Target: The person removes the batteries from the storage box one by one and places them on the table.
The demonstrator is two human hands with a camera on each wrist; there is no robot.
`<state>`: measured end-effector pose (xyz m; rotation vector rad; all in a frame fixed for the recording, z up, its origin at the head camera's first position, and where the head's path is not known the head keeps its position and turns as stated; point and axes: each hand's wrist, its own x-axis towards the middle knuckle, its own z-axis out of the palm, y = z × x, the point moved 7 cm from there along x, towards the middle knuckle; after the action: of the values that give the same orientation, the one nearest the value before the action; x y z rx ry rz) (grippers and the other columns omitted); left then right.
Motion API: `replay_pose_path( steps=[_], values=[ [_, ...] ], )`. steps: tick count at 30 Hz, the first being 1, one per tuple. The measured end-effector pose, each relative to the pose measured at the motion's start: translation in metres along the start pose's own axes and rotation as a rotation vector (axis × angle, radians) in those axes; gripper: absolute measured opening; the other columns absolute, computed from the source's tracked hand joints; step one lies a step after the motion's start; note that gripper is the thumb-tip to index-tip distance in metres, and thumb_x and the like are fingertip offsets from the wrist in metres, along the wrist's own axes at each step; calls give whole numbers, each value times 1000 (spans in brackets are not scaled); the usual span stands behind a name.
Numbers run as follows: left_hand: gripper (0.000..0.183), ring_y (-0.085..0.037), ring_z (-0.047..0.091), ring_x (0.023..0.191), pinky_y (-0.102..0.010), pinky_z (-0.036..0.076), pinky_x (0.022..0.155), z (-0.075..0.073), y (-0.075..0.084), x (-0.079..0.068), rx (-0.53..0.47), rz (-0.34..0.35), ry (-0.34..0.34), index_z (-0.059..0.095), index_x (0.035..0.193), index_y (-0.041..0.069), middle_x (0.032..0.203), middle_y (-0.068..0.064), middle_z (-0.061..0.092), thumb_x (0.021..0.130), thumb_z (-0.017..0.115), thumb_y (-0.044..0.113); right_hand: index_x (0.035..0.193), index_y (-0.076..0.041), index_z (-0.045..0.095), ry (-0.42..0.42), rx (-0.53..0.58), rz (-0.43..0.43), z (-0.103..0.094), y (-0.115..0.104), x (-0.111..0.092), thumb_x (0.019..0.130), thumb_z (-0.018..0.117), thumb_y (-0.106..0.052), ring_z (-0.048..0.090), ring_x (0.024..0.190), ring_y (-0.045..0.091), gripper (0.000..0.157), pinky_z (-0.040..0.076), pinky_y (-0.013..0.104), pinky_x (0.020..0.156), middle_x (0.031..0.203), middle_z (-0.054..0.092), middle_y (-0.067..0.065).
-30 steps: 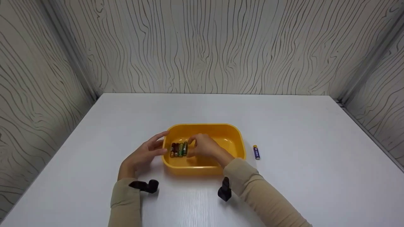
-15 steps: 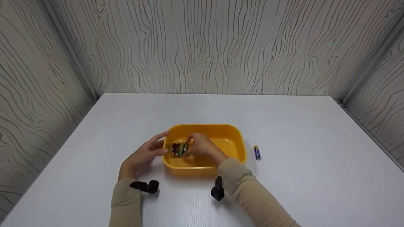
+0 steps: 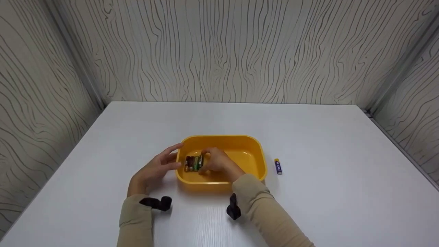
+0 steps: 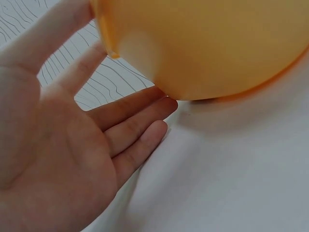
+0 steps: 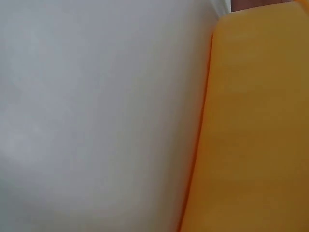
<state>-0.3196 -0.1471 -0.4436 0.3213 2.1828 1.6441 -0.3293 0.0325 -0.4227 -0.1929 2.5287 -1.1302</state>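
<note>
Several small batteries [image 3: 191,164] lie side by side in a row near the left end of a yellow plastic tub [image 3: 247,159]. My right hand [image 3: 219,162] reaches into the tub, thumb and index finger at the two ends of the rightmost, dark green battery [image 3: 201,161], apparently pinching it. At the tub's left wall, my left hand [image 3: 156,168] touches the rim with extended fingers. The left wrist view shows this left hand [image 4: 72,145] spread, its lower fingertips near the tub's base. In the right wrist view the tub's outer wall [image 5: 256,121] hides the right hand.
A purple battery with a yellow end [image 3: 278,166] lies on the white table [image 3: 325,147], just right of the tub. Wood-patterned panels [image 3: 219,51] enclose the back and sides. Each sleeve carries a black wrist mount [image 3: 234,207].
My right hand has shifted slightly left, so its thumb and index finger have come to the ends of the rightmost battery. The left hand and the tub stay in place.
</note>
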Motion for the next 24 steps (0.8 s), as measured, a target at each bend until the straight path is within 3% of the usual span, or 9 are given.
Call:
replay_pose_path(
  steps=[10,24],
  values=[
    [67,-36,29,148,-66,12,119,-1,0,-2,16,-14,9,33,149,34,158,-13,34,91,66,29,128,-6,59,0,-68,-13,0,-4,-1,77,80,-11,51,119,28,56,38,45,115,136,56,16],
    [65,-35,29,148,-62,12,122,1,2,-2,-16,24,-48,30,150,32,159,-13,31,94,61,24,124,-5,61,-2,-16,-62,-5,-8,-4,75,80,-10,52,106,23,53,45,41,105,126,62,13]
  ],
)
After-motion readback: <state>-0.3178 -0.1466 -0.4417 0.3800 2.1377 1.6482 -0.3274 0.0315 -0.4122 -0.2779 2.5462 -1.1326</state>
